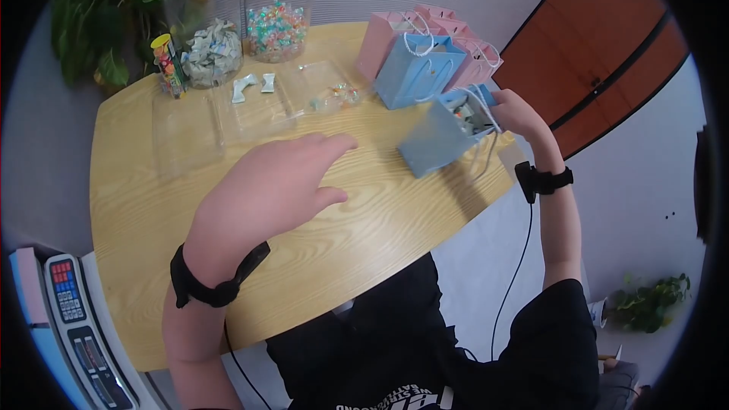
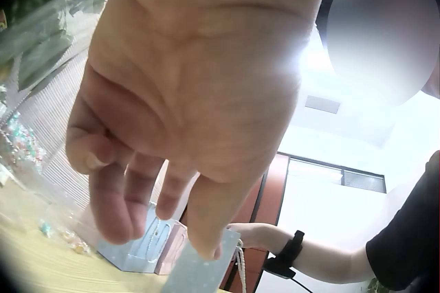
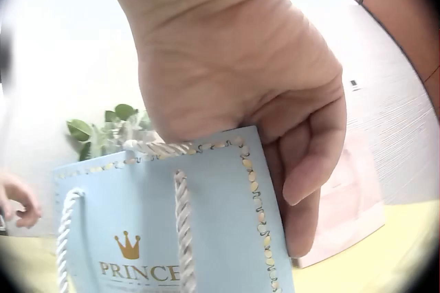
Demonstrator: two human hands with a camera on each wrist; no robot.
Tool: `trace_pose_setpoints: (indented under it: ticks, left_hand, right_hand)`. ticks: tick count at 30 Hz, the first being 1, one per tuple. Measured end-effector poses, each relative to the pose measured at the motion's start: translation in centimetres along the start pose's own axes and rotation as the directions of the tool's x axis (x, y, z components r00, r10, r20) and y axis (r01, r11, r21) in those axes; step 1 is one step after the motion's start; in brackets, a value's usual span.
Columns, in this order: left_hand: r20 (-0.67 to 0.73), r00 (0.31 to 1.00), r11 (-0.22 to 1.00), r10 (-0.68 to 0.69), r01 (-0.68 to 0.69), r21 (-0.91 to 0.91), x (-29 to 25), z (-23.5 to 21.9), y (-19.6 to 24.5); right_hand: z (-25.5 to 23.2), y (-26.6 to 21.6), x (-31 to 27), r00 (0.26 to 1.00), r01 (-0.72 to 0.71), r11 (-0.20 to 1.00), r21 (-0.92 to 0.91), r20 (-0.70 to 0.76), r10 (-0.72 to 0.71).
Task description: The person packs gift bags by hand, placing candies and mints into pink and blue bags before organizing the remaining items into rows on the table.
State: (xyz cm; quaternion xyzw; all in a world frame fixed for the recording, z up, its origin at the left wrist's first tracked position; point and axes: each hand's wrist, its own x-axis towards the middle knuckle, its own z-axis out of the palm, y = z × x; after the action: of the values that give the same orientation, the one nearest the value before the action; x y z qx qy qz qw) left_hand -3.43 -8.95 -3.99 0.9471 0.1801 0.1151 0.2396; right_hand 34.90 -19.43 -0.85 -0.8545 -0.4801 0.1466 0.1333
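A small light-blue paper gift bag point(image 1: 437, 140) stands tilted at the table's right edge, with wrapped sweets showing in its open top. My right hand point(image 1: 519, 112) grips this bag by its upper side edge. In the right wrist view the fingers point(image 3: 313, 169) curl along the side of the bag, whose face point(image 3: 137, 210) has a gold crown, the word PRINCE and white rope handles. My left hand point(image 1: 266, 182) is over the middle of the table, fingers relaxed and thumb apart, holding nothing. The left wrist view shows its palm point(image 2: 185, 87).
Another blue bag point(image 1: 418, 72) and several pink bags point(image 1: 380, 42) stand at the back right. Clear trays point(image 1: 186, 140) lie at the left, some with sweets. Behind them are tubs of white-wrapped sweets point(image 1: 213, 53) and colourful sweets point(image 1: 277, 30), plus a yellow-lidded tube point(image 1: 168, 68).
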Motion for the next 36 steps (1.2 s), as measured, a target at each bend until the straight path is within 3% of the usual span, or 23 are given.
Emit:
trace_pose_setpoints:
  ticks: [5,7,8,10,11,13,14,16,20,22,29,32,34,35,36]
  left_hand:
    - [-0.128,0.985,0.993,0.114,-0.116,-0.005,-0.2,-0.3,2.6]
    - [-0.353,0.9,0.965,0.255,-0.214,0.151,0.1,0.1,2.5]
    - [-0.357,0.9,0.965,0.251,-0.206,0.16,0.0,-0.1,2.1]
    - [-0.185,0.947,0.959,0.262,-0.236,0.155,-0.1,-0.7,1.2]
    - [-0.186,0.948,0.96,0.258,-0.23,0.16,-0.3,-1.1,1.2]
    - [-0.035,0.997,0.998,0.065,-0.065,0.02,-1.0,-2.3,1.5]
    - [-0.04,0.998,0.998,0.054,-0.053,0.022,-1.1,-2.5,1.5]
    - [-0.022,0.999,0.998,-0.041,0.041,0.044,-1.3,-3.0,1.6]
    - [-0.023,0.998,0.996,-0.066,0.067,0.062,-0.9,-3.1,1.3]
    - [0.018,0.99,0.982,-0.141,0.138,0.126,-0.6,-3.2,1.7]
    - [-0.031,0.996,0.983,-0.082,0.086,0.161,-0.4,-2.8,0.5]
    - [-0.109,0.994,0.985,-0.022,0.041,0.168,-0.8,-3.3,0.1]
    - [-0.26,0.963,0.991,0.068,-0.036,0.128,-1.2,-4.1,0.1]
    - [-0.259,0.964,0.991,0.068,-0.036,0.126,-1.4,-4.6,0.1]
    - [-0.372,0.92,0.988,0.123,-0.079,0.132,-1.5,-5.0,0.2]
  right_hand:
    - [3.5,-6.1,-2.5,0.99,0.139,0.989,0.043,0.021,-0.14]
    - [4.9,-7.0,-2.0,0.969,0.247,0.966,-0.071,0.031,-0.246]
    - [5.3,-8.4,-2.6,0.966,0.259,0.963,-0.069,0.029,-0.257]
    - [5.7,-11.0,-3.9,0.957,0.288,0.957,-0.026,0.023,-0.288]
    - [5.9,-11.5,-3.7,0.955,0.295,0.955,-0.024,0.023,-0.295]
    - [6.3,-12.2,-3.3,0.954,0.255,0.957,0.135,0.125,-0.272]
    - [6.4,-12.5,-3.3,0.95,0.266,0.954,0.136,0.13,-0.284]
    - [6.4,-12.9,-3.3,0.954,0.134,0.918,0.374,0.201,-0.221]
    - [6.9,-12.8,-3.4,0.944,0.177,0.881,0.438,0.177,-0.278]
    - [6.7,-13.0,-3.5,0.952,0.154,0.887,0.436,0.174,-0.251]
    - [7.7,-11.8,-2.3,0.967,0.111,0.909,0.402,0.166,-0.191]
    - [7.8,-12.2,-3.0,0.957,0.12,0.851,0.511,0.17,-0.237]
    - [8.2,-11.9,-2.8,0.949,0.179,0.784,0.594,0.106,-0.297]
    - [8.2,-11.9,-2.8,0.949,0.178,0.785,0.594,0.107,-0.296]
    - [8.2,-11.9,-2.7,0.93,0.175,0.764,0.621,0.15,-0.335]
